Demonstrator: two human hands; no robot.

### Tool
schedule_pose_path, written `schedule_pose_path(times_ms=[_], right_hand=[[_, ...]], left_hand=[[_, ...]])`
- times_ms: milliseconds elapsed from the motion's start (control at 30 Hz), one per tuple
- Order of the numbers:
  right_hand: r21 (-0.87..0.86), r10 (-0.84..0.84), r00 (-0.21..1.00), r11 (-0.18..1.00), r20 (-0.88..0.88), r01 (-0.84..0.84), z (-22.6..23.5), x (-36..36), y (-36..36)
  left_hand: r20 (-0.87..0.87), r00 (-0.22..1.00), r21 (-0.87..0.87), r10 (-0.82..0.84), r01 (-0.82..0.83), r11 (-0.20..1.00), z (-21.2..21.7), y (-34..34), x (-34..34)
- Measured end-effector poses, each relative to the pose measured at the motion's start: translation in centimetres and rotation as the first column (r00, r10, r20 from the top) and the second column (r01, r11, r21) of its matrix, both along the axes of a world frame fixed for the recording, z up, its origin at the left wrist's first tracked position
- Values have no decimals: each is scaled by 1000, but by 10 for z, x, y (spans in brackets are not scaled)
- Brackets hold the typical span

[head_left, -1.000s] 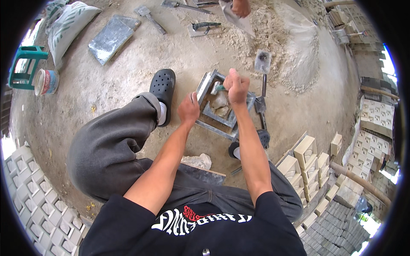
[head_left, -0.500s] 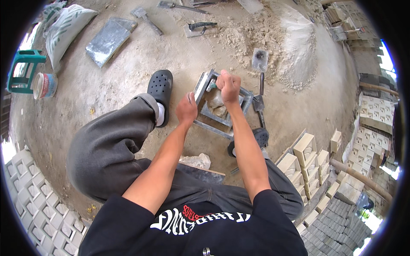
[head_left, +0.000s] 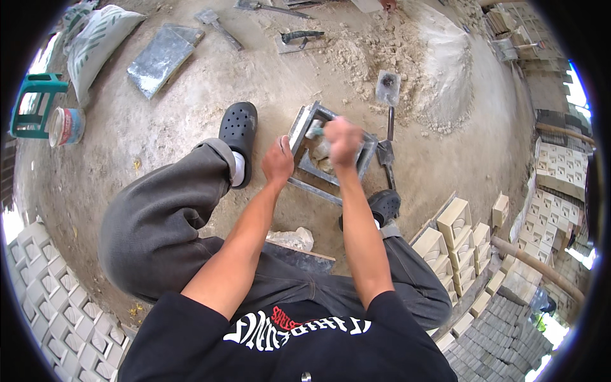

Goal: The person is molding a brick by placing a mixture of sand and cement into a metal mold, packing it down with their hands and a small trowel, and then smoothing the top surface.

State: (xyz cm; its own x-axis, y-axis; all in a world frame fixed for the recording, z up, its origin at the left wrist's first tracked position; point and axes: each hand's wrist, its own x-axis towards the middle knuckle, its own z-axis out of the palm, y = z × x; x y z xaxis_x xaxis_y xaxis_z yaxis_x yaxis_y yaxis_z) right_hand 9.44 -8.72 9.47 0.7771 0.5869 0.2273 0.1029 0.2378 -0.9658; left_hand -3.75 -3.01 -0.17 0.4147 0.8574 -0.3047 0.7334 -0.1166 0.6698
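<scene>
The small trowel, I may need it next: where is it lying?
In the head view the small trowel lies on the ground, right of the metal mould, beside the sand pile.

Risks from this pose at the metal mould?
1. Left hand grips the metal mould rim right beside the blurred right hand working a tool inside it; a miss could hit fingers.
2. The black clog sits close to the mould, so a shifting frame might catch the foot.

An outdoor block-making yard: bare dirt ground (head_left: 159,140), a mound of sand (head_left: 445,70), a cement sack (head_left: 95,44), a steel mould (head_left: 331,149), and stacks of cast ventilation blocks (head_left: 464,242).
</scene>
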Motion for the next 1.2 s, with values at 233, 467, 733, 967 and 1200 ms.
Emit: schedule_pose_path(times_ms=[233, 467, 733, 967, 1200], right_hand=[[181, 61, 998, 982, -13, -58, 16, -14, 13], [-47, 71, 993, 996, -95, -75, 32, -20, 11], [90, -3, 978, 996, -208, 22, 43, -33, -5], [-63, 37, 984, 997, -172, -48, 34, -39, 2], [-34, 82, 937, 994, -338, -100, 25, -42, -12]], left_hand=[[43, 999, 19, 25, -26, 999, 2, 1, -3], [68, 997, -47, 26, -23, 999, 0, 5, -6], [55, 997, -62, 46, -43, 997, -4, 2, -11], [34, 998, -137, 47, -41, 990, -5, 5, -9], [35, 999, -167, 32, -26, 986, -14, 7, -5]])
